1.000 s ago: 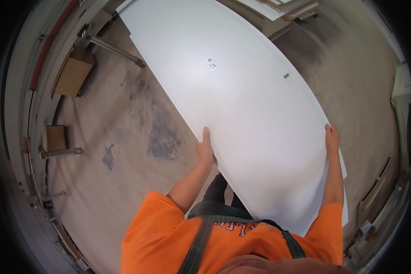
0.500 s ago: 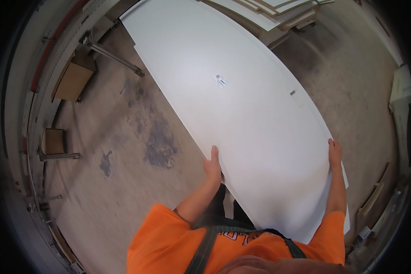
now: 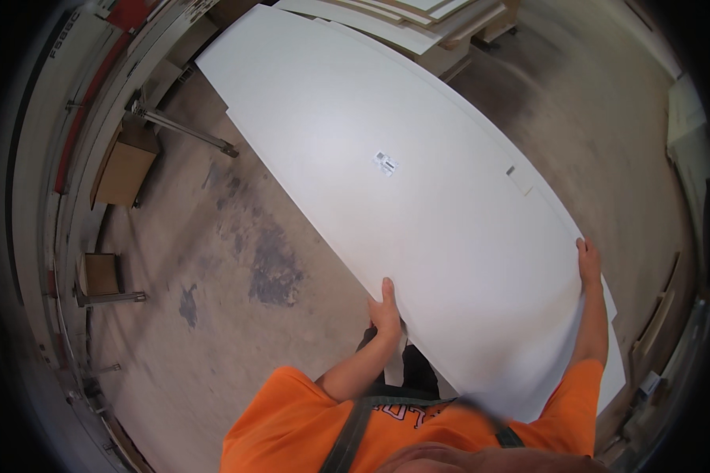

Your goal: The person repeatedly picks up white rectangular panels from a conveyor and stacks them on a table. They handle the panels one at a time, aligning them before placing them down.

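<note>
A long white panel (image 3: 418, 229) stretches from my body toward the far left. On its face are a small printed label (image 3: 385, 163) and a short dark slot (image 3: 510, 170) close to the right edge. My left hand (image 3: 385, 311) grips the left edge, thumb lying on the upper face and fingers hidden beneath. At the opposite edge, my right hand (image 3: 588, 262) is closed round the rim, its fingers partly hidden. The near end of the panel rests close against my body, below my orange sleeves.
Along the left runs a large grey machine (image 3: 35, 189) with a red strip and a metal support arm (image 3: 185, 130) reaching out. Cardboard boxes (image 3: 126, 167) stand beside it. A stack of boards (image 3: 418, 35) lies beyond the panel; narrow boards (image 3: 661, 315) lean at the right.
Both hands and the near part of the panel have shifted slightly right in the picture. The panel's far end now shows lower in view, with more of the board stack visible behind it.
</note>
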Motion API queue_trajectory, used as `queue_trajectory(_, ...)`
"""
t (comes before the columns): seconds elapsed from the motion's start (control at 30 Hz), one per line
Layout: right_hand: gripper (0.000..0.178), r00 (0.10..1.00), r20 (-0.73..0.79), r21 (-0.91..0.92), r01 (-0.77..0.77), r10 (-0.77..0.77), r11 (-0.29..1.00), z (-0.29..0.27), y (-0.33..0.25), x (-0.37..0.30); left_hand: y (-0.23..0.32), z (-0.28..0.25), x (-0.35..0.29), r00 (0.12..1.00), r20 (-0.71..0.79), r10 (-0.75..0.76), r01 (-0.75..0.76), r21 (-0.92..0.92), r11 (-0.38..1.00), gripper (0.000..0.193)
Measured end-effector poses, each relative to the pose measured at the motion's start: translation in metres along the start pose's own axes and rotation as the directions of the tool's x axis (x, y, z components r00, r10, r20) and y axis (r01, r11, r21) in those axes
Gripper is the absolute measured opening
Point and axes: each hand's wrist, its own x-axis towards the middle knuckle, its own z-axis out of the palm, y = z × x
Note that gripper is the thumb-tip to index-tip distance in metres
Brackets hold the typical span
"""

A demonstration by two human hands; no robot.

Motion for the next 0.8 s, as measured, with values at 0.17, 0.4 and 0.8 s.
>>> queue_trajectory(0.17, 0.041, 1.000, -0.005, 0.017, 0.017, -0.017, 1.000, -0.001, 0.002, 0.000, 0.003, -0.003, -0.004, 0.990, 0.071, -0.125, 0.124, 0.028, 0.992, 0.074)
queue_trajectory(0.4, 0.052, 0.997, 0.038, 0.008, -0.062, 0.061, 0.998, -0.013, 0.000, 0.000, -0.004, -0.004, -0.008, 0.976, 0.168, -0.141, 0.150, -0.039, 0.988, 0.064)
queue_trajectory(0.8, 0.048, 0.996, 0.067, -0.055, -0.056, 0.059, 0.997, -0.022, -0.004, 0.001, 0.015, -0.033, 0.016, 0.851, 0.266, -0.453, 0.391, 0.255, 0.884, 0.058)
